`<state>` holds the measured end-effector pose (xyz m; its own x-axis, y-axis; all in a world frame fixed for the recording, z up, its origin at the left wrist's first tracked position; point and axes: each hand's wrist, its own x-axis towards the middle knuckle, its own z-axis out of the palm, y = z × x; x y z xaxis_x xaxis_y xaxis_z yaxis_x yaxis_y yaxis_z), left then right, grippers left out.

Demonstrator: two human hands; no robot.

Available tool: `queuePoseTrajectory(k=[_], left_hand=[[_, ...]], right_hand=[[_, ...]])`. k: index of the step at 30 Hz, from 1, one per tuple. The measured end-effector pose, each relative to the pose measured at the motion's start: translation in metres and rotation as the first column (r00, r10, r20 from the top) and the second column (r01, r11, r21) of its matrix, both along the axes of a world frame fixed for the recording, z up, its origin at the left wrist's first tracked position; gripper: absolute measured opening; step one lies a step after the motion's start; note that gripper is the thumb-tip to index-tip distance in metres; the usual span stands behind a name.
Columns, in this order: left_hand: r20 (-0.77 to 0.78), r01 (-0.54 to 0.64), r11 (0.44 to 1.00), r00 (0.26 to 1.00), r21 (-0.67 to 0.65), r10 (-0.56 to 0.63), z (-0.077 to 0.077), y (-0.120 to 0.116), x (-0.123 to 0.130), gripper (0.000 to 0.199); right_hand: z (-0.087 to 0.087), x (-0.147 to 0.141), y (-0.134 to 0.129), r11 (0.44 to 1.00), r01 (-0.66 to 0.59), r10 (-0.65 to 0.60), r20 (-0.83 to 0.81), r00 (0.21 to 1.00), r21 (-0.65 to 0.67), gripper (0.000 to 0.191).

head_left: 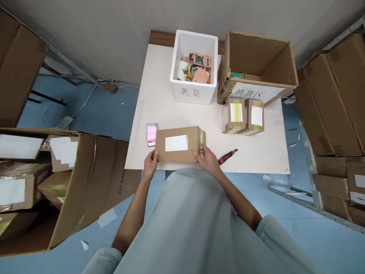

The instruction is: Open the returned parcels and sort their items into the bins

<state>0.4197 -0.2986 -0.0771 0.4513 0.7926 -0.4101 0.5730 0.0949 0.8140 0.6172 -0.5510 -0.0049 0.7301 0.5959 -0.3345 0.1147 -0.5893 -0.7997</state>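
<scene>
A brown cardboard box (182,155) with a white label on its top lies at the front edge of the white table (162,110). My left hand (151,163) grips its near left corner, thumb on the top face. At the right end, where clear tape runs, my right hand (208,159) holds the box with thumb on top and fingers round the side. Just right of that hand lies a red and black utility knife (227,156). A phone (152,134) with a blurred screen rests beyond the box's left end.
A white foam bin (194,93) with small packages and an open carton (262,57) stand at the back. Two taped boxes (236,127) sit before the carton. Left, a large carton (94,179) holds several parcels; shelving with boxes (330,102) is at right.
</scene>
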Motion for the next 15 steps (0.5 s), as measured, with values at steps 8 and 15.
queuePoseTrajectory(k=[8,15], left_hand=[[-0.16,-0.085,0.996,0.983,0.018,0.086,-0.005,0.051,-0.021,0.069],[-0.097,-0.032,0.997,0.995,-0.069,0.025,-0.003,0.024,-0.014,0.082]], right_hand=[[0.074,-0.055,0.058,0.896,-0.432,0.426,0.07,0.902,0.106,0.083],[0.03,-0.009,0.007,0.977,-0.209,0.21,0.017,0.978,-0.039,0.087]])
